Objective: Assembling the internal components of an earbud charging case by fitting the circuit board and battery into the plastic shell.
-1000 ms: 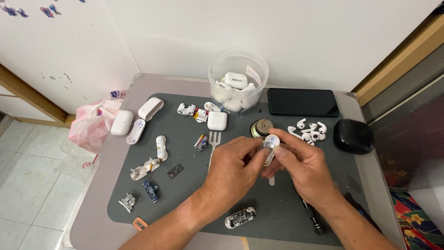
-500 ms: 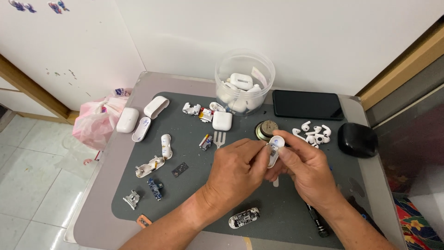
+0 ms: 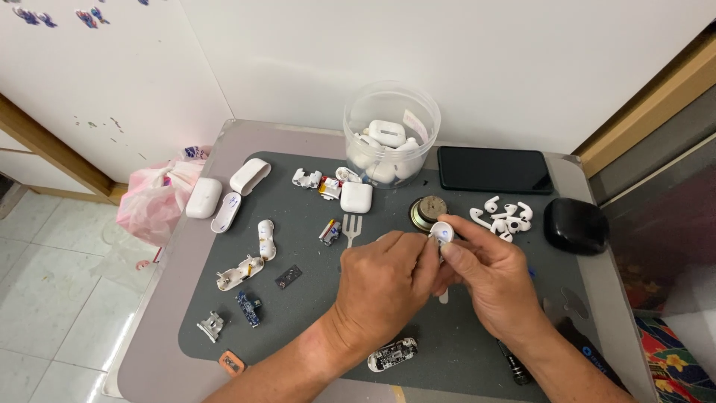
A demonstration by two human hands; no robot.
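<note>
Left hand: the left hand [image 3: 384,280] is curled over the middle of the dark grey rubber work mat [image 3: 313,328], its fingertips pressed against the small white round plastic earbud-case part [image 3: 441,233].
Right hand: the right hand [image 3: 492,280] pinches the same white part from the other side, thumb and forefinger closed on it.
Held part: it sits between the two hands, raised a little above the mat, its open round face turned up toward the camera; something small and bluish shows inside, too small to make out.
Just behind the hands: a round metal speaker disc [image 3: 428,211] lies on the mat, near the held part.
Right of the disc: a loose heap of white plastic earbuds [image 3: 503,217], and beyond it a black glossy oval case [image 3: 576,225].
Back edge: a clear plastic round tub [image 3: 391,133] filled with white earbud cases, and beside it a black flat phone [image 3: 492,170] lying face up.
Left of the hands: a white square closed charging case [image 3: 356,197], a small white plastic fork-shaped tool [image 3: 352,228], split white case shells [image 3: 250,177] and small dark circuit boards [image 3: 248,307].
Near edge: a white oblong board with chips [image 3: 392,354] lies below the left wrist.
Off the table: a pink plastic bag [image 3: 153,200] hangs at the left edge.
</note>
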